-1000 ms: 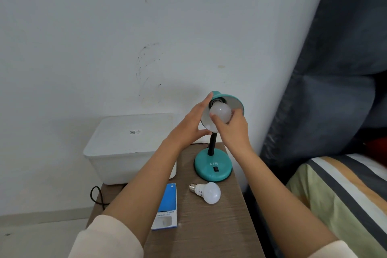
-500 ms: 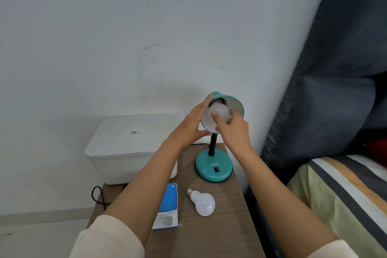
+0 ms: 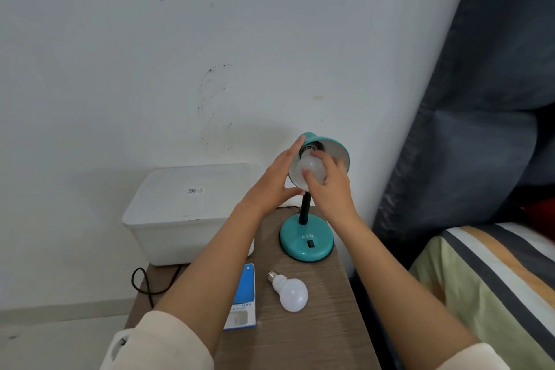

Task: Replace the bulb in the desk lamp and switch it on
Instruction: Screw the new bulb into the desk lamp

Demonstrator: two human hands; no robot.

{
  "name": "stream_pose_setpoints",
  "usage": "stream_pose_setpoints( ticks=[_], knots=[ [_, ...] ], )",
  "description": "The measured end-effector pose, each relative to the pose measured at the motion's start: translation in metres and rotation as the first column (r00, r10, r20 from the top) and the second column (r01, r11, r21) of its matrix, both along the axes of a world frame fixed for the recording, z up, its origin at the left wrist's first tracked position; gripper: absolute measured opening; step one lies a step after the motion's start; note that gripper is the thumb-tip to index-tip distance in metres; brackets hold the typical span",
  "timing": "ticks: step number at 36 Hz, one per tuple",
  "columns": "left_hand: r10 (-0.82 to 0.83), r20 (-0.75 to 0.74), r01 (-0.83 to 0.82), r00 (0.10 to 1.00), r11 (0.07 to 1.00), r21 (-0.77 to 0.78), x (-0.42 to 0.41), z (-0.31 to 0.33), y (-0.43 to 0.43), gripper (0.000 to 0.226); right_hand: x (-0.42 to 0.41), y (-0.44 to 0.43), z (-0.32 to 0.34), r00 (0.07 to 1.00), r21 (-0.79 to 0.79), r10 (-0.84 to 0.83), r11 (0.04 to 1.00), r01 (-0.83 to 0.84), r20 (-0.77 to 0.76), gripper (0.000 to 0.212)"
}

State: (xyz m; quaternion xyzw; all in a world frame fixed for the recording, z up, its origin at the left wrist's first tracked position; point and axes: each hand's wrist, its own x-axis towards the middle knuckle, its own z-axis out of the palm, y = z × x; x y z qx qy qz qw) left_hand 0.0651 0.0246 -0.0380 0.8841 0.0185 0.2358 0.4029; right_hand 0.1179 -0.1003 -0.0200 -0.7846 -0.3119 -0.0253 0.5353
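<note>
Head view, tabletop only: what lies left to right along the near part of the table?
Black cable → blue bulb box → loose bulb, with the lamp base just beyond it.

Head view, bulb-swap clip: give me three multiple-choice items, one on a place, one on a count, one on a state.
1. Where does the loose bulb lie?
A. on the white box
B. on the table in front of the lamp base
C. on the bed

2. How many bulbs show?
A. one
B. two
C. three

3. What is the right hand doing?
A. pressing the switch
B. resting on the table
C. gripping the bulb in the shade

Key: 1 B, it lies on the wooden table near the teal lamp base. 2 B, one loose, one bulb in the shade. 3 C, its fingers wrap that bulb.
</note>
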Motion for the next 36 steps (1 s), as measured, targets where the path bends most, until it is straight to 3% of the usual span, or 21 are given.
stream_pose_setpoints(
  ticks=[5, 11, 15, 19, 23, 29, 32, 34, 36],
  knots=[
    [-0.004, 0.006, 0.004, 1.000, 1.000, 0.000, -0.0016, 0.0018, -0.0005, 0.095, 0.0027, -0.0006, -0.0030, 1.000, -0.031, -0.009, 0.999, 0.010, 0.020, 0.059],
    [-0.005, -0.008, 0.005, 1.000, 1.000, -0.006, -0.0009, 0.0015, 0.0001, 0.101, 0.0056, 0.0017, 0.0051, 0.996, 0.071, -0.087, 0.993, 0.089, -0.034, 0.051],
    [-0.008, -0.004, 0.008, 1.000, 1.000, -0.012, -0.0004, 0.0008, 0.0012, 0.100, 0.0059, 0.0023, 0.0048, 0.997, 0.039, -0.059, 0.998, 0.057, 0.054, 0.044],
    [-0.008, 0.000, 0.008, 1.000, 1.000, 0.005, 0.0004, 0.0013, 0.0008, 0.098, 0.0044, -0.0009, 0.0049, 0.997, 0.103, -0.077, 0.992, 0.073, 0.029, 0.034],
    [-0.003, 0.001, 0.003, 1.000, 1.000, -0.001, 0.0015, 0.0010, 0.0009, 0.099, 0.0038, 0.0002, -0.0004, 0.997, 0.039, -0.071, 0.997, 0.069, 0.038, 0.053],
    [0.006, -0.010, -0.005, 1.000, 1.000, 0.015, 0.0000, 0.0025, 0.0001, 0.101, 0.0048, 0.0008, 0.0019, 0.977, 0.089, -0.139, 0.984, 0.155, -0.161, 0.055],
    [0.002, -0.013, -0.002, 1.000, 1.000, 0.002, 0.0003, 0.0022, 0.0002, 0.101, 0.0019, 0.0021, 0.0035, 0.990, 0.038, -0.137, 0.990, 0.138, -0.037, 0.058],
    [0.000, -0.014, 0.000, 1.000, 1.000, 0.001, 0.0005, 0.0019, 0.0008, 0.100, 0.0000, 0.0017, 0.0035, 0.992, 0.032, -0.118, 0.993, 0.117, 0.047, 0.048],
    [0.001, -0.011, -0.001, 1.000, 1.000, 0.000, -0.0001, 0.0020, 0.0012, 0.099, 0.0001, 0.0010, 0.0036, 0.992, 0.016, -0.119, 0.993, 0.119, 0.036, 0.039]
  ],
)
